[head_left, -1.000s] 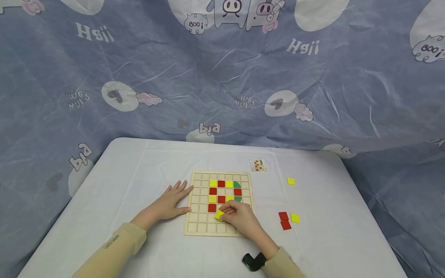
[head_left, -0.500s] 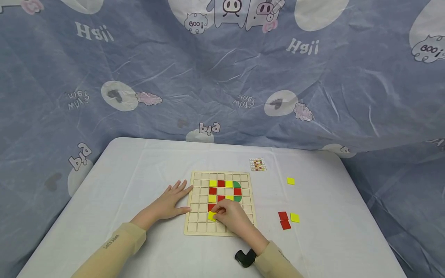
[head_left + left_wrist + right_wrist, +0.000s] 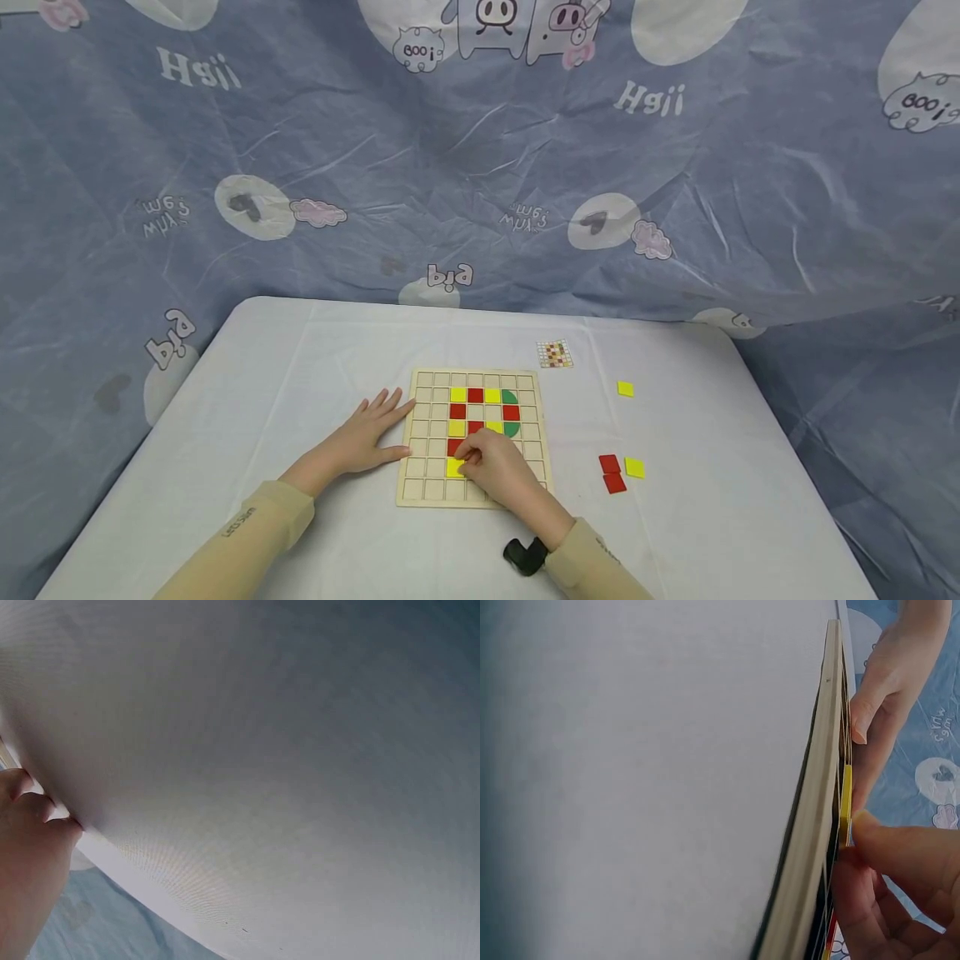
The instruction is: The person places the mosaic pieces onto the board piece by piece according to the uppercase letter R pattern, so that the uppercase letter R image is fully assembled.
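Note:
A wooden grid board (image 3: 420,492) lies on the white table with red, yellow and green tiles set in its cells. My left hand (image 3: 367,437) lies with fingers spread, its fingertips and thumb at the board's left edge. With thumb and fingertips my right hand (image 3: 501,468) pinches the right side of a square yellow tile (image 3: 454,468), which sits over a cell just below a red tile (image 3: 454,447). In the right wrist view, thumb and finger are at the end of that yellow tile (image 3: 846,799) on the board's face. The right hand hides several cells.
Right of the board lie two red tiles (image 3: 612,474) and a yellow tile (image 3: 634,467). Another yellow tile (image 3: 626,389) lies farther back. A small printed pattern card (image 3: 555,354) rests behind the board's right corner. A patterned blue cloth (image 3: 480,167) hangs behind the table.
My right hand has moved left with the yellow tile, which has turned from tilted to lined up with the cell below the red tile. The left hand keeps its place.

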`<state>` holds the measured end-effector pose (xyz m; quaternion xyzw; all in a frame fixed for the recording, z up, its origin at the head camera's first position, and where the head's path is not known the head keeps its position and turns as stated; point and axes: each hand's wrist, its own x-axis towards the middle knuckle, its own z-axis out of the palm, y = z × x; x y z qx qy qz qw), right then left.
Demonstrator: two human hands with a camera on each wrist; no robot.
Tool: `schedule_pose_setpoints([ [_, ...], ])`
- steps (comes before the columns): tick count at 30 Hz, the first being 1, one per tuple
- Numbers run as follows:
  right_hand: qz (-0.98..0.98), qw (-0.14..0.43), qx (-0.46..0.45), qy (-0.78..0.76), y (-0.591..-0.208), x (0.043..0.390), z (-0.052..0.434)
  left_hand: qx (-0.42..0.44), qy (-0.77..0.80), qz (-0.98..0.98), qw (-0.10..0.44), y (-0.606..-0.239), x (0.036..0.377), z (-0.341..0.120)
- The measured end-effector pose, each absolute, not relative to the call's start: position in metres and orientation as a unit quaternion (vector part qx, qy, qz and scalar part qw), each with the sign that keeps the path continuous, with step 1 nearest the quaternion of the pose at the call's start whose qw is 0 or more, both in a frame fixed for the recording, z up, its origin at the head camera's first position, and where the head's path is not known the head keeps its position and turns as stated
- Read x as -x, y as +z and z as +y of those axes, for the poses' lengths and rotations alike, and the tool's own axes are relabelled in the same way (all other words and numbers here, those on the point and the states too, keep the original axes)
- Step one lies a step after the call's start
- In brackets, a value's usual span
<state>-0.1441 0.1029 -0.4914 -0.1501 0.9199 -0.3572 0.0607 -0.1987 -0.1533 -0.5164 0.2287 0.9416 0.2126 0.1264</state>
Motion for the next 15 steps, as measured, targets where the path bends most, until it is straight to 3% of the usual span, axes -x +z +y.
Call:
schedule_pose_setpoints([
  [7,0.914,0.061,0.129,-0.380,-0.486,0.142,0.113,-0.232,0.216,0.940,0.126,-0.516,0.198,-0.154],
  [15,0.910,0.038,0.083,-0.405,-0.475,0.145,0.156,-0.231,0.213,0.941,0.127,-0.516,0.199,-0.154],
])
